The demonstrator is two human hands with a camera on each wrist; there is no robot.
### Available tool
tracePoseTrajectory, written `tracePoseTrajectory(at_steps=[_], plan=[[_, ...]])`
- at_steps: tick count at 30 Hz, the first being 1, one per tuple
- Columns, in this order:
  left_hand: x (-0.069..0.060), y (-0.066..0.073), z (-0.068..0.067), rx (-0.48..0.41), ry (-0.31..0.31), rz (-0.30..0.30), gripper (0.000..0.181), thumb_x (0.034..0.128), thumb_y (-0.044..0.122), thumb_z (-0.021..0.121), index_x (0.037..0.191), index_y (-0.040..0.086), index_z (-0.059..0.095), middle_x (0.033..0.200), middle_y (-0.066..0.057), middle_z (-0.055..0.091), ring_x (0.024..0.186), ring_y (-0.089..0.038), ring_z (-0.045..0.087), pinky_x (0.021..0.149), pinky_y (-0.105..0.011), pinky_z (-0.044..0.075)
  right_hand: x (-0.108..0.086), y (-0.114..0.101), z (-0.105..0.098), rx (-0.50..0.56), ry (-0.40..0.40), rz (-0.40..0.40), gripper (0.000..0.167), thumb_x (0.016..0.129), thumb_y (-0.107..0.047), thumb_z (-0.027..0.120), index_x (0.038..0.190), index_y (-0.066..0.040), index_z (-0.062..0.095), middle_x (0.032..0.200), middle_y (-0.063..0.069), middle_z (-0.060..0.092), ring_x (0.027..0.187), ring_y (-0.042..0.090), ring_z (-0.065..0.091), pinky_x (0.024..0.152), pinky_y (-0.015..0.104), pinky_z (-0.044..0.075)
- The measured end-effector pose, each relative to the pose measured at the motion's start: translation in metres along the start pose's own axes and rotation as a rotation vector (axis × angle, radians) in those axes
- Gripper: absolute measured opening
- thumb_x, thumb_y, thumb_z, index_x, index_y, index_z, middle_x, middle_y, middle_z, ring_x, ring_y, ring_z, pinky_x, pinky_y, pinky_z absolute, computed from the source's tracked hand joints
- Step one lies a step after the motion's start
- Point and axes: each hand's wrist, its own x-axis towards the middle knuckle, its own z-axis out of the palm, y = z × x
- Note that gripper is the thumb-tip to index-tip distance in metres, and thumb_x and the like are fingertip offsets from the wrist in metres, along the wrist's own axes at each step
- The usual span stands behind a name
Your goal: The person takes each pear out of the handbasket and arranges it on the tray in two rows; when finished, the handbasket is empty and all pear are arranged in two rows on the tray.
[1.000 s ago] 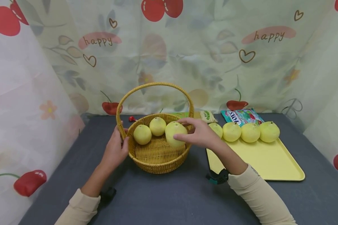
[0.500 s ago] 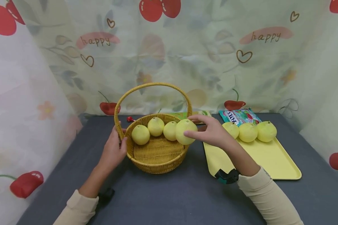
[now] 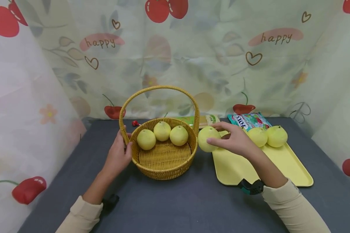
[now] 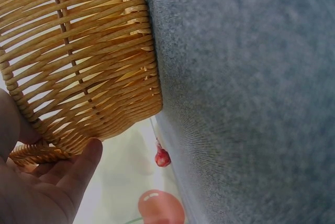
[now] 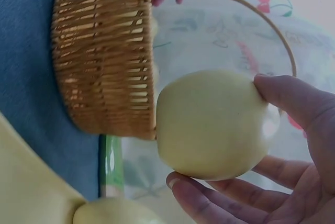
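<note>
On the table stands a round woven wicker basket (image 3: 163,174) with a tall arched handle, three pale yellow-green round fruits (image 3: 162,131) inside it. My left hand (image 3: 120,152) grips the basket's left rim at the foot of the handle; the left wrist view shows the thumb and fingers around the weave. Just outside the basket's right rim, my right hand (image 3: 234,139) holds another pale yellow-green fruit (image 3: 208,139) between thumb and fingers. In the right wrist view that held fruit (image 5: 212,124) is close to the basket wall.
A yellow tray (image 3: 280,168) lies on the right, with more of the fruits (image 3: 276,136) along its back edge, partly hidden by my right hand. Behind it is a teal FOX'S candy bag (image 3: 249,120). Green-and-tan packets (image 3: 201,120) and a red lollipop (image 3: 135,123) lie behind the basket.
My right hand has moved right with the fruit, from over the basket to beyond its right rim, uncovering the third fruit inside. The left hand has stayed on the basket.
</note>
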Motion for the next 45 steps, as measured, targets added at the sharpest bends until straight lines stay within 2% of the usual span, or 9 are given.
tracePoseTrajectory(at_steps=[9,17,22,30,34,36,42,45], plan=[[0.001,0.000,0.001,-0.004,-0.008,-0.010,0.063,0.1010,0.001,0.051,0.155,-0.006,0.020,0.128,-0.024,0.054,0.108,-0.037,0.058,0.083,-0.052,0.050,-0.005,0.015,-0.009,-0.081,-0.007,-0.002,0.061,0.091,-0.031,0.076,0.140,-0.003,0.054,0.137,0.024,0.053,0.111,0.039,0.063,0.088,0.049,0.053],[0.002,0.000,0.001,-0.004,-0.008,-0.008,0.063,0.1011,0.001,0.051,0.155,-0.006,0.020,0.129,-0.024,0.054,0.108,-0.037,0.058,0.082,-0.051,0.049,-0.005,0.022,-0.016,-0.129,-0.060,-0.003,0.057,0.093,-0.033,0.072,0.140,-0.006,0.053,0.144,0.020,0.048,0.128,0.041,0.048,0.091,0.054,0.050],[0.002,0.000,0.001,-0.004,-0.005,-0.004,0.063,0.1011,0.001,0.051,0.155,-0.005,0.020,0.128,-0.024,0.054,0.108,-0.037,0.058,0.082,-0.051,0.049,-0.005,0.027,-0.020,-0.153,-0.088,0.000,0.054,0.094,-0.031,0.071,0.140,-0.007,0.055,0.142,0.020,0.049,0.127,0.041,0.048,0.085,0.049,0.052],[0.002,0.000,0.002,0.000,0.003,-0.005,0.063,0.1005,-0.001,0.052,0.155,-0.006,0.021,0.128,-0.025,0.054,0.104,-0.036,0.058,0.079,-0.050,0.049,-0.007,0.032,-0.025,-0.088,-0.172,0.101,0.060,0.094,-0.031,0.072,0.142,-0.003,0.049,0.140,0.031,0.042,0.112,0.041,0.059,0.076,0.044,0.056],[0.001,0.000,0.002,0.000,-0.002,-0.015,0.063,0.1008,0.000,0.051,0.155,-0.006,0.020,0.129,-0.024,0.054,0.103,-0.036,0.059,0.079,-0.050,0.049,-0.006,0.036,-0.025,-0.091,-0.205,0.123,0.060,0.093,-0.031,0.072,0.142,-0.003,0.049,0.139,0.030,0.043,0.117,0.042,0.056,0.077,0.044,0.056],[0.000,0.000,0.001,-0.004,-0.007,-0.021,0.063,0.1011,0.000,0.051,0.155,-0.005,0.020,0.129,-0.024,0.053,0.103,-0.036,0.059,0.079,-0.050,0.050,-0.005,0.038,-0.024,-0.094,-0.223,0.124,0.061,0.093,-0.032,0.072,0.141,-0.003,0.049,0.139,0.030,0.044,0.120,0.044,0.052,0.078,0.043,0.055],[-0.001,-0.001,0.001,-0.002,-0.008,-0.016,0.062,0.1017,0.001,0.050,0.156,-0.005,0.019,0.130,-0.025,0.053,0.104,-0.037,0.058,0.079,-0.050,0.049,-0.002,0.044,-0.021,-0.134,-0.260,0.097,0.059,0.092,-0.031,0.074,0.138,-0.004,0.051,0.136,0.032,0.047,0.109,0.038,0.061,0.078,0.043,0.055],[0.000,-0.002,0.002,0.003,-0.006,-0.010,0.062,0.1018,0.002,0.051,0.155,-0.006,0.020,0.130,-0.025,0.053,0.104,-0.037,0.058,0.080,-0.050,0.050,-0.001,0.047,-0.021,-0.179,-0.263,0.065,0.057,0.091,-0.032,0.076,0.136,-0.005,0.054,0.134,0.029,0.051,0.115,0.042,0.057,0.083,0.047,0.052]])
